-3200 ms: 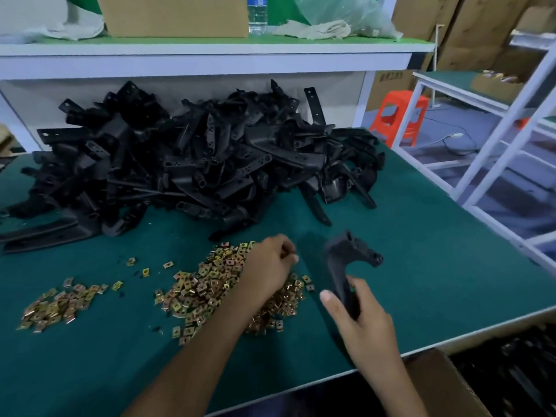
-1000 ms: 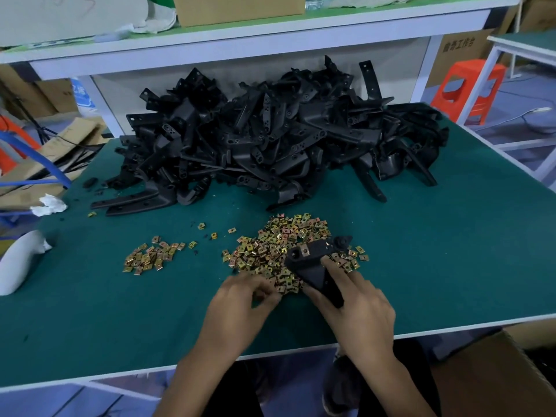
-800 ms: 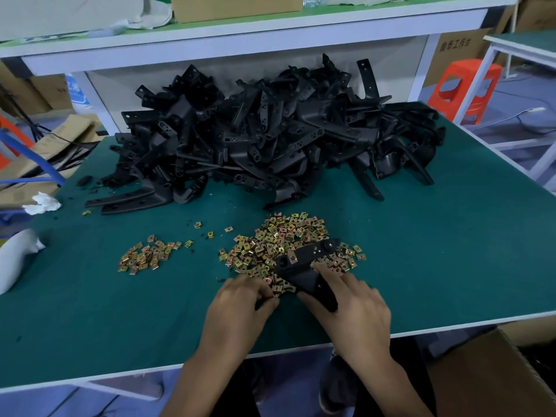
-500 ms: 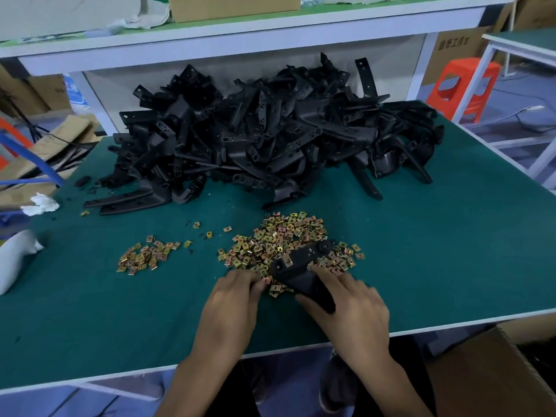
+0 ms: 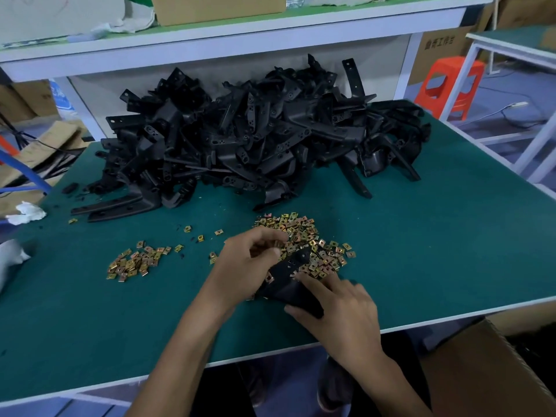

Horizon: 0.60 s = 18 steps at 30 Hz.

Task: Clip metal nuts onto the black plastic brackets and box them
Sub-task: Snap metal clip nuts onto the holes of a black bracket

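Note:
My right hand [image 5: 340, 311] grips a black plastic bracket [image 5: 288, 275] low over the green table, its far end lying on a heap of brass-coloured metal nuts [image 5: 304, 239]. One nut [image 5: 268, 277] sits clipped on the bracket's near edge. My left hand [image 5: 246, 266] is curled over the left side of the heap, fingertips pinching among the nuts; whether it holds one is hidden. A big pile of black brackets [image 5: 255, 139] fills the back of the table.
A smaller heap of nuts [image 5: 134, 261] lies to the left, with stray nuts [image 5: 200, 237] between the heaps. An open cardboard box [image 5: 487, 374] stands below the table's front right edge. A white shelf [image 5: 240, 31] overhangs the back. An orange stool [image 5: 448, 82] stands at right.
My left hand has moved up from beside the bracket's near end into the nut heap. The bracket in my right hand has tilted slightly, and a nut now shows clipped on its edge.

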Tool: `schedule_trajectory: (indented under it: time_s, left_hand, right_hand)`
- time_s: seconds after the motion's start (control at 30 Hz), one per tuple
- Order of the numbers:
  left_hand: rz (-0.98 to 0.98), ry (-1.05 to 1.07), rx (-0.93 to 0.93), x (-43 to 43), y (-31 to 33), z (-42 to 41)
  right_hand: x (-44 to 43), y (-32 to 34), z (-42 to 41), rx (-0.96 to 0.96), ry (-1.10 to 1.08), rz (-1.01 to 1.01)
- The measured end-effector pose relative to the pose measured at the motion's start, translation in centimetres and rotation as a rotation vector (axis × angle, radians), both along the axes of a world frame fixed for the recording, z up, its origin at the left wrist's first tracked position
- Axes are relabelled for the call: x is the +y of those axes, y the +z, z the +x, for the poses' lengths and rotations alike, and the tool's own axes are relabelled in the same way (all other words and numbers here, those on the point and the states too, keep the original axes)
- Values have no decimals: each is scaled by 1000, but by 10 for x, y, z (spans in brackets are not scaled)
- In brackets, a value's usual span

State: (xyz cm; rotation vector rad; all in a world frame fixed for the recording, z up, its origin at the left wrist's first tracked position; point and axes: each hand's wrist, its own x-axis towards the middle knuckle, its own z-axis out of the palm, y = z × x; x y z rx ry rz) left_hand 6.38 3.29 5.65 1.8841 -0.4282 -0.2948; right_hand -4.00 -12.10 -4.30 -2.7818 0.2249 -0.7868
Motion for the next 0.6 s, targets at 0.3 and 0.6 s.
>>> schedule_trajectory:
  time_s: [0.3,0.6]
  left_hand:
    - [56,31,101,-7,2,-5]
    - [63,-1,111,-9,0,-3]
  right_hand:
    - [0,2,-1,24,8,11]
    - [0,5,-1,66,16,12]
